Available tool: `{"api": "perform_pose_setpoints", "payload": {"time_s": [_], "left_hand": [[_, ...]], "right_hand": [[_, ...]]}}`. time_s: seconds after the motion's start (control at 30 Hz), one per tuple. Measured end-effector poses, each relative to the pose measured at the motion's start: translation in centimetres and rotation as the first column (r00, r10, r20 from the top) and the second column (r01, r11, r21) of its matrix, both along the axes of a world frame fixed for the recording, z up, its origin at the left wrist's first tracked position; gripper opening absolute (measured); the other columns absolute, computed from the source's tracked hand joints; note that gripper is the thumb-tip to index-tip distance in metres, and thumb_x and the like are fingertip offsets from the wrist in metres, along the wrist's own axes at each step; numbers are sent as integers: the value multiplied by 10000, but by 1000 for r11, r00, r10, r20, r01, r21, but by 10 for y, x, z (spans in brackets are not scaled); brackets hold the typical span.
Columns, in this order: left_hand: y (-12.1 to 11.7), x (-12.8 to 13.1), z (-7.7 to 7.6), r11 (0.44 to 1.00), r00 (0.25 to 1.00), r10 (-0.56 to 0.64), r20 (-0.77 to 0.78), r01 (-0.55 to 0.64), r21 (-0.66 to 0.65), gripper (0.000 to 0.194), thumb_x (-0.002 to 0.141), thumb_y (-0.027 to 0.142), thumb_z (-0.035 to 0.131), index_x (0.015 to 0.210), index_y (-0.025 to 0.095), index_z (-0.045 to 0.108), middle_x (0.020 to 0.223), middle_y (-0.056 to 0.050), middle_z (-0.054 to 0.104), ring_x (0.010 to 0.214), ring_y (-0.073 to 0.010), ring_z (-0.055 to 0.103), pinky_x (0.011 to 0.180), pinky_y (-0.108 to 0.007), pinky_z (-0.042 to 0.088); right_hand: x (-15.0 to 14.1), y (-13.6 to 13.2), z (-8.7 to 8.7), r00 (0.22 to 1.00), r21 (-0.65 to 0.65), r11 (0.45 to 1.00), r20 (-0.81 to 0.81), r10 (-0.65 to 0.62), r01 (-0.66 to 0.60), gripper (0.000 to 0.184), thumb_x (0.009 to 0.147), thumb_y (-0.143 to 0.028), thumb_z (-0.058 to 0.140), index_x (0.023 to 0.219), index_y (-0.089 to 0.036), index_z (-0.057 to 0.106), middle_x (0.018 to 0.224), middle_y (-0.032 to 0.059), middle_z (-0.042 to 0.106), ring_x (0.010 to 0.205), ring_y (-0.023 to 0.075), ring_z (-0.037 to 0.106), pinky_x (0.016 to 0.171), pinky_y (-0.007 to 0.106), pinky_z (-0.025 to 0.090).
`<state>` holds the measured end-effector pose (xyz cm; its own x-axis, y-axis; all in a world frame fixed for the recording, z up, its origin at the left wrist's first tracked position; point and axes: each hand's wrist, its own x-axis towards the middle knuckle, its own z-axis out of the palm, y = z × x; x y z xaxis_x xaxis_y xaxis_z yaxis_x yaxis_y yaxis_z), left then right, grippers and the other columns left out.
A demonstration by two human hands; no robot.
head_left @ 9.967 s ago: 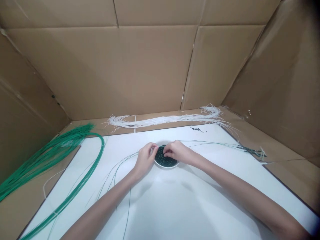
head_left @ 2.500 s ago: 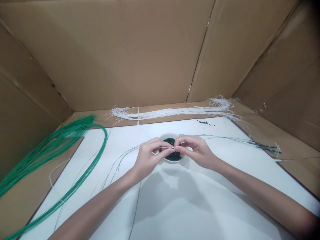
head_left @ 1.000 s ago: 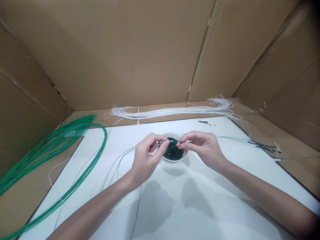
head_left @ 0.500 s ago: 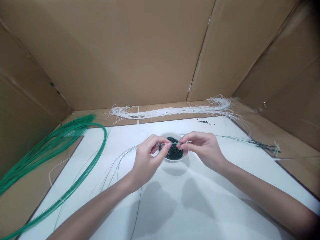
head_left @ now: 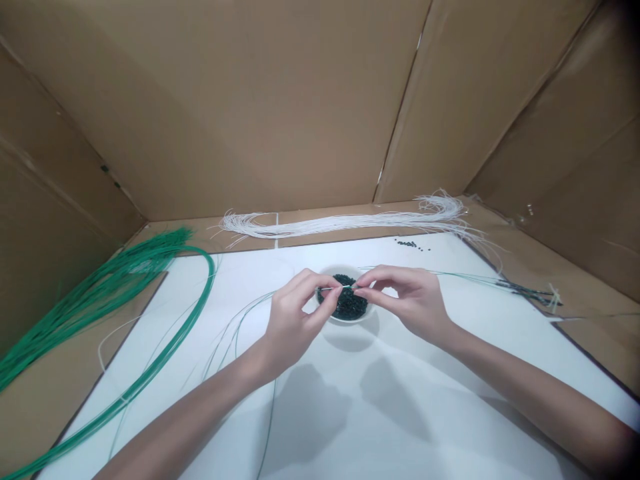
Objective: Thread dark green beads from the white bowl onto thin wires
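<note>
My left hand (head_left: 295,320) and my right hand (head_left: 405,300) meet above a small white bowl (head_left: 334,269) heaped with dark green beads (head_left: 346,305). Between their fingertips, a thin wire (head_left: 336,289) runs level over the beads. Each hand pinches it, though the fingers hide part of its length. Long thin green strands (head_left: 240,333) trail from the left hand across the white sheet (head_left: 400,427). To the right, a fine green strand (head_left: 470,276) leads to a short dark beaded stretch (head_left: 525,288).
A long bundle of white cords (head_left: 340,225) lies along the back, with several loose dark beads (head_left: 409,245) near the sheet's far edge. A thick bundle of green strands (head_left: 95,300) curves round at the left. Cardboard walls (head_left: 215,113) rise behind and beside.
Since the earliest frame, my hands have risen from the beads in the bowl and now pinch the wire above it. Over the last second, they have stayed close together, with only small finger shifts.
</note>
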<state>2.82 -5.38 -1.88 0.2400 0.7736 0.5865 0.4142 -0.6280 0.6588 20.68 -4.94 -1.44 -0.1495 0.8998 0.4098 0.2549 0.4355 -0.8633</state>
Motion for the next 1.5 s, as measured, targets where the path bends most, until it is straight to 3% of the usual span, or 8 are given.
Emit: {"api": "perform_pose_setpoints", "payload": {"time_s": [0.17,1.1,1.5], "left_hand": [[1,0,-1,999,999,-38,-13,38,19,75,799,172,520,787,184,593,677,3,570,600,-84,471,564,-209,377],[0,1,-5,997,997,-68,-24,68,24,56,796,160,534,799,184,585,696,9,591,610,-77,475,568,-199,376],[1,0,-5,996,996,-85,-32,85,11,66,793,148,532,792,168,595,691,6,580,619,-70,475,583,-184,375]], "right_hand": [[-2,-3,1,996,64,998,92,-4,-1,62,706,-255,635,689,-199,654,681,22,674,590,134,593,528,251,506],[-3,-5,1,999,-19,999,35,30,-30,60,683,-254,662,681,-194,664,663,6,673,576,126,594,518,239,494],[-2,-4,-2,996,56,998,86,37,-42,56,712,-231,639,707,-179,661,676,10,673,576,109,589,528,213,494]]}}
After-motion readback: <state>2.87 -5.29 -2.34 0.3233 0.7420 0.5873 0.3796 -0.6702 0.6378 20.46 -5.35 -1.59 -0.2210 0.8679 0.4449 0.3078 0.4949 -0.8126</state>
